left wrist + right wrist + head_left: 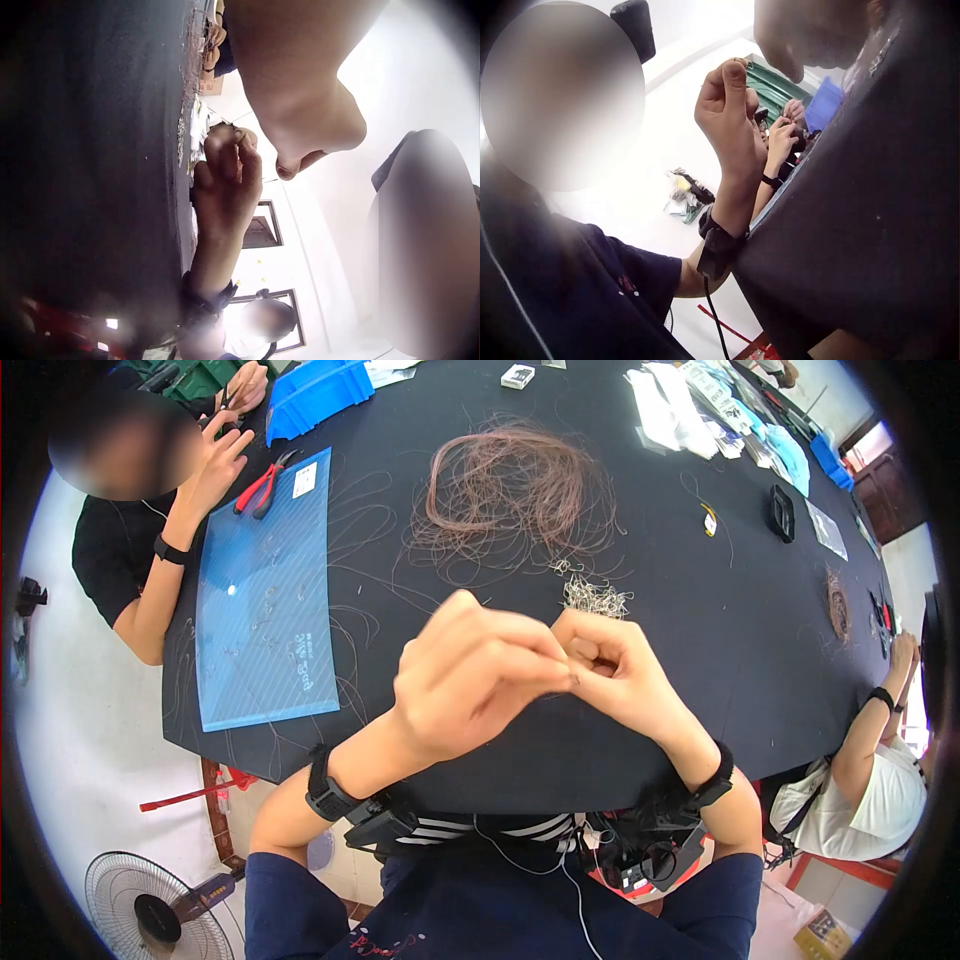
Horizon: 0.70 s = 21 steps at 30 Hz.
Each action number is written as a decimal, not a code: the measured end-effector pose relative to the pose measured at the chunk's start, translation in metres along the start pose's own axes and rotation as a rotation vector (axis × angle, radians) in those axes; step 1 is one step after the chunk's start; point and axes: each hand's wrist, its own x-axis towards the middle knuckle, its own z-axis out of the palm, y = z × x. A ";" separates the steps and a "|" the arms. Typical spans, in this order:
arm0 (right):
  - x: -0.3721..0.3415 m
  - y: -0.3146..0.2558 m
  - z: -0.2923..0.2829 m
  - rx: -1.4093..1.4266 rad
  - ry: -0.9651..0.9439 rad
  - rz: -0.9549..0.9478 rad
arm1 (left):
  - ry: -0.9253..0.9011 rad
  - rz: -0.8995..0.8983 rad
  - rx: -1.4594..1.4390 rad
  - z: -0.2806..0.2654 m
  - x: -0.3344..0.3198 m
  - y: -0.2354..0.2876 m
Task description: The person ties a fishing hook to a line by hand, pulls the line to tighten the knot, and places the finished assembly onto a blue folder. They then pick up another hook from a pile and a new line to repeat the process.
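Both hands meet above the near part of the black table. In the head view the left hand (475,680) pinches with thumb and forefinger close to the fingertips of the right hand (630,678), whose fingers are curled. A small thin piece (740,61) shows at the left hand's (731,112) fingertips in the right wrist view; its exact shape is unclear. The right hand (229,176) appears pinched in the left wrist view, its fingertips partly blurred. Just beyond the hands lie a pile of small metal pieces (597,598) and a loose bundle of thin brown strands (515,490).
On the left lie a blue translucent mat (265,600), red-handled pliers (262,490) and loose strands. A blue bin (318,398) stands at the far left. White packets (670,410) and a black tray (781,514) are on the right. Other people work at both sides.
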 end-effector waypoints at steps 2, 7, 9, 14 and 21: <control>-0.001 -0.006 0.000 -0.025 -0.071 0.026 | -0.001 -0.105 -0.069 -0.003 0.001 -0.001; -0.001 -0.002 0.003 0.265 -0.182 0.120 | 0.234 -0.543 -0.481 -0.002 0.003 -0.003; -0.002 -0.010 0.001 0.378 -0.224 0.242 | 0.244 -0.565 -0.422 -0.004 0.003 -0.009; -0.004 -0.001 0.003 0.446 -0.162 0.204 | 0.313 -0.700 -0.474 -0.008 0.004 -0.017; -0.010 -0.015 0.017 -0.173 -0.051 -0.066 | 0.432 -0.885 -0.607 -0.007 0.006 -0.027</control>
